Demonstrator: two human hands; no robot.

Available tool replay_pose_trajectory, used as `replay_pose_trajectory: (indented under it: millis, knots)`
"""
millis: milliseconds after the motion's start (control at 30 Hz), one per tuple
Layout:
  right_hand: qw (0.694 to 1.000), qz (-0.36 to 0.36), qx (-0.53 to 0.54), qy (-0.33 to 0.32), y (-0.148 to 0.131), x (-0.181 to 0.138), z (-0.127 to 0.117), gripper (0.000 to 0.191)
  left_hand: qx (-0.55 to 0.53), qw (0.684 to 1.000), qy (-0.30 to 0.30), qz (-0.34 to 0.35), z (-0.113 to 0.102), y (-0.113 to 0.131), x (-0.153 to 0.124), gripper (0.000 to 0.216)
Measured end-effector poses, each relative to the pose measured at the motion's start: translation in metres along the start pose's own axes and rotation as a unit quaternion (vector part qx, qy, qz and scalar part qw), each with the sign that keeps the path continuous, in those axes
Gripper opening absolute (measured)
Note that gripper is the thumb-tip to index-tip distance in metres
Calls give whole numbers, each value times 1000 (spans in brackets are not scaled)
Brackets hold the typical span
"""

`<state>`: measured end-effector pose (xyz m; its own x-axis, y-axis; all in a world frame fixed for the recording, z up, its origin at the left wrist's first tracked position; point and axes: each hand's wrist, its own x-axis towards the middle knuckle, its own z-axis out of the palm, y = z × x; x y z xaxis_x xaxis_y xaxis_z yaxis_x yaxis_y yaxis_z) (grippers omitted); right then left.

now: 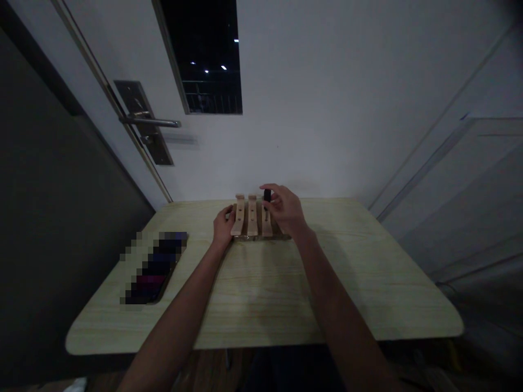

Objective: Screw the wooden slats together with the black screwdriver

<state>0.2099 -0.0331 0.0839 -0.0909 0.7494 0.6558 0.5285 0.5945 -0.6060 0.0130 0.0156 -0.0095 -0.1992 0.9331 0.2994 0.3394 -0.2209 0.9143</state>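
Note:
A small wooden rack (252, 216) with three upright slats stands at the far middle of a light wooden table (261, 294). My left hand (224, 225) rests against the rack's left side, fingers curled on the outer slat. My right hand (284, 208) is pinched on a small black object (267, 195), holding it over the rightmost slat. The right hand hides part of the rack's right end.
A dark, blurred-out flat item (154, 268) lies on the table's left part. Behind the table is a white wall and a door with a metal lever handle (149, 122) and a dark window pane (206, 54). A grey panel stands at the left.

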Motion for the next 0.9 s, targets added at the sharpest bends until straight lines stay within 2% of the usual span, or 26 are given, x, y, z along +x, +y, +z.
replay_pose_trajectory:
  millis: [100,300,367,633,767,900]
  knots:
    - [1000,-3,-18,7,2,0,0,31,2,1000,2,1,0,2,-1,34]
    - [992,-1,121,-42,1,-1,3,36,10,1000,-6,4,-2,5,-2,36]
    - [989,3,136,-51,1,-1,4,34,17,1000,-6,7,-2,5,-2,37]
    - [993,42,98,-52,-3,1,-1,30,20,1000,1,8,-2,3,-1,35]
    - [999,12,33,-26,-6,1,-2,35,26,1000,-2,6,-2,2,-1,35]
    - [999,-1,37,-33,-3,0,1,31,12,1000,-3,9,-2,-1,1,36]
